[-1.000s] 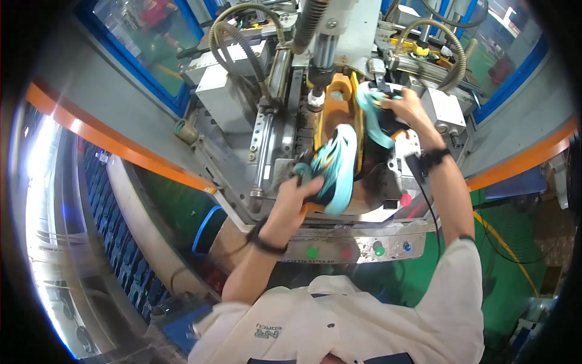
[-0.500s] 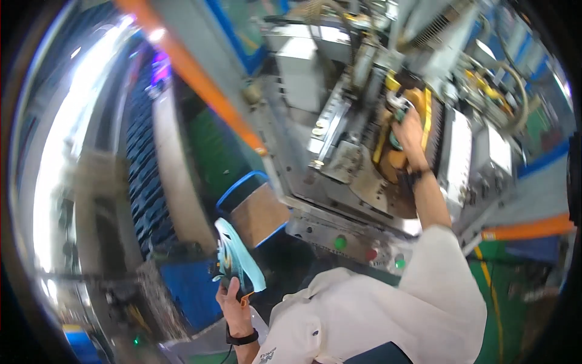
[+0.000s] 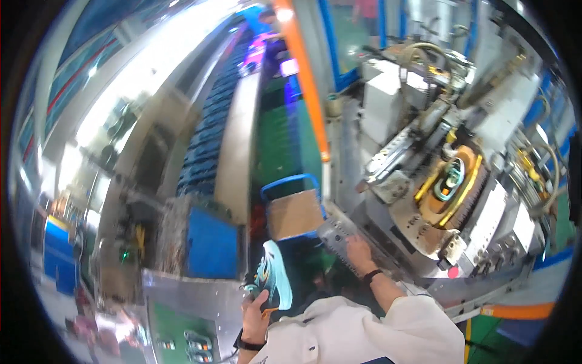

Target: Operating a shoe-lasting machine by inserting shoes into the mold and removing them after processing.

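My left hand [image 3: 254, 312] is closed around the heel end of a light-blue sports shoe [image 3: 277, 276] with dark and orange parts. The shoe is held toe up, its pale sole side facing right. My right hand [image 3: 360, 255] rests on the grey metal control panel [image 3: 333, 229] at the machine's front edge; it holds nothing I can see, and its fingertips hide part of the panel. In the machine, another shoe [image 3: 450, 180] with a teal rim lies in a tan fixture [image 3: 431, 209] between two yellow bars [image 3: 461, 193].
A red button [image 3: 453, 272] shows on the machine's front. Behind the held shoe stands a blue-framed cart [image 3: 296, 213] with a brown board. To the left are a blue bin [image 3: 212, 246], a conveyor [image 3: 233, 170] and several shoes [image 3: 199, 347]. An orange post [image 3: 308, 85] rises beside the machine.
My right hand has left the shoe in the fixture and come back to the control panel. My left hand still holds its shoe. The view has swung left.
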A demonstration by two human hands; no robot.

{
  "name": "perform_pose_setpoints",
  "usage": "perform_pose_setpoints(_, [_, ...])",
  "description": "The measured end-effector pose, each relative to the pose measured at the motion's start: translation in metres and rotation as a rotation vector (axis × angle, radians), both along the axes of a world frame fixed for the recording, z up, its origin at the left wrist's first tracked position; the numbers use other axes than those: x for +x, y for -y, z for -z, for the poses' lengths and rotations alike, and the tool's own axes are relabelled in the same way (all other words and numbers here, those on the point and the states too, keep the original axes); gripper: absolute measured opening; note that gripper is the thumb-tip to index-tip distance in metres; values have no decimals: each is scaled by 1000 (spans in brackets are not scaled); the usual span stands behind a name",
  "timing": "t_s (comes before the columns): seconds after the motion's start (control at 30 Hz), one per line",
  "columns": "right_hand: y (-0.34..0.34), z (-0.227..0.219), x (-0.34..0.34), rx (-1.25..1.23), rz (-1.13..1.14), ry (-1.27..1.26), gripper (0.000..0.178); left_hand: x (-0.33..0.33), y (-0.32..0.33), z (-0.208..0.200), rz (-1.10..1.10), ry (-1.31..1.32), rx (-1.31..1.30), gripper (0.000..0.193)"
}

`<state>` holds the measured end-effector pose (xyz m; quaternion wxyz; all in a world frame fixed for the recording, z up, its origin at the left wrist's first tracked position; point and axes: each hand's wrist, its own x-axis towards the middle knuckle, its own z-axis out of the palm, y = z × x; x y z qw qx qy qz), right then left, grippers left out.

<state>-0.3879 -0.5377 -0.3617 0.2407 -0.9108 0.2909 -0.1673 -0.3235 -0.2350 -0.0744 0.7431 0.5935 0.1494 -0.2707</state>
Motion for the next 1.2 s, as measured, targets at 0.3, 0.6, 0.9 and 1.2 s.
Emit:
perform_pose_setpoints(0.3, [18,-21,-9,51,-79,127,16,4,-86,54,-359,-144,-82,19])
perform_pose_setpoints(0.6, [15,-10,-1,-118,-111,54,17,18,-208,109,-677,-233,-56,17])
perform_pose_setpoints(0.9, [26,-64,112,-147,-186,94,19,60,-324,168,-1022,-145,-70,23])
perform_pose_setpoints(1.2, [-211,-402,377,-231,-817,626,18,152,-490,193,-1199,-50,61,30])
